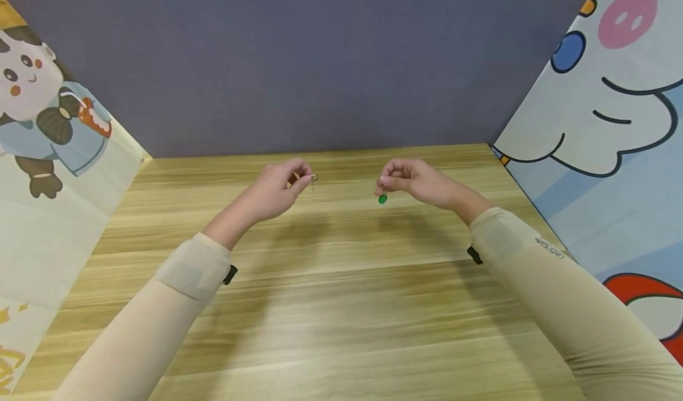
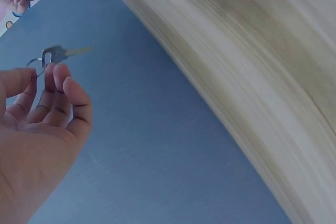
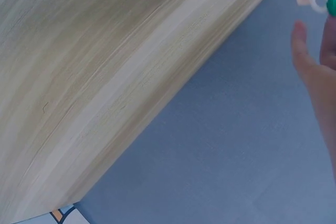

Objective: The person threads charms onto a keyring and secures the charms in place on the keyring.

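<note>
key (image 2: 54,55) juts past left hand (image 1: 277,190), which pinches its ring (image 2: 32,60), i judge to leave metal free. right hand (image 1: 420,181) pinches green charm (image 1: 382,199), hanging beneath; exact hold i cannot tell. hands apart above table (image 1: 331,306), likely for clearance.

From the head we look forward and down over the wood-grain surface (image 1: 341,324), toward the grey-blue partition (image 1: 320,63) behind it. From each wrist we look much nearer, along the left hand (image 1: 274,190) or right hand (image 1: 418,181), the surface's far edge slanting across. All three views share that edge and the green charm (image 1: 382,199) above the surface.
</note>
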Action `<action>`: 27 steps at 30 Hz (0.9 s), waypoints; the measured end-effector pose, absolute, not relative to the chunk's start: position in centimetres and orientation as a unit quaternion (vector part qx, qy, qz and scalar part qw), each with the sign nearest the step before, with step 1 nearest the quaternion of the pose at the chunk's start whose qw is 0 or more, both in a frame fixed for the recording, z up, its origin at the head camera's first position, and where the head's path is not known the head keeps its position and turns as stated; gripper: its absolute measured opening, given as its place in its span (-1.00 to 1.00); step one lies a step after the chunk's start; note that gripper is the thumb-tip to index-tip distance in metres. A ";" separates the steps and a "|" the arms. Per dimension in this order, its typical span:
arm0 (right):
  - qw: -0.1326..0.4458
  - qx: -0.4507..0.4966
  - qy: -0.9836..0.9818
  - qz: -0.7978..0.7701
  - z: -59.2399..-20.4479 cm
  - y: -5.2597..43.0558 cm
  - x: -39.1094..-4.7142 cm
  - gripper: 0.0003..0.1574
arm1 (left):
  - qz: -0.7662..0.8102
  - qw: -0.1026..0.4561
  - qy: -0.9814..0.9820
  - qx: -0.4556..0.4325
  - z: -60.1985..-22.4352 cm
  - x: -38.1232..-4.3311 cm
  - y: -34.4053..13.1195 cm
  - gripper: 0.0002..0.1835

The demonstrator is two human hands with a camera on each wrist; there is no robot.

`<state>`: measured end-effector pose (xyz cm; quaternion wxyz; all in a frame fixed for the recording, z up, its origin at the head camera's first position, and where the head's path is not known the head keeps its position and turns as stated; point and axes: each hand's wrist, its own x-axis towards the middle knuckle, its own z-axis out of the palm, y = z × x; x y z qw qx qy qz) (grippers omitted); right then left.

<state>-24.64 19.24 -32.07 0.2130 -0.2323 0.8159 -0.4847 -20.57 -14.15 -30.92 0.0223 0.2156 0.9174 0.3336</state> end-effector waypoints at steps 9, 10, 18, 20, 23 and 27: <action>0.181 -0.216 0.845 -0.453 -32.3 19.1 -24.6 -0.73 | 0.342 0.011 0.912 0.226 -31.1 -20.7 -13.8 -0.82; 0.180 -0.216 0.847 -0.451 -32.3 19.1 -24.6 -0.72 | 0.340 0.010 0.912 0.229 -31.1 -20.7 -13.8 -0.82; 0.187 -0.215 0.851 -0.441 -32.3 19.0 -24.4 -0.67 | 0.333 0.015 0.917 0.218 -31.1 -20.8 -13.7 -0.82; 0.191 -0.213 0.848 -0.447 -32.4 18.9 -24.4 -0.65 | 0.335 0.019 0.917 0.215 -31.0 -20.7 -13.7 -0.81; 0.193 -0.213 0.841 -0.459 -32.4 18.8 -24.4 -0.62 | 0.338 0.022 0.916 0.215 -31.0 -20.7 -13.7 -0.79; 0.189 -0.217 0.833 -0.472 -32.4 18.5 -24.3 -0.60 | 0.340 0.020 0.914 0.219 -30.9 -20.7 -13.5 -0.79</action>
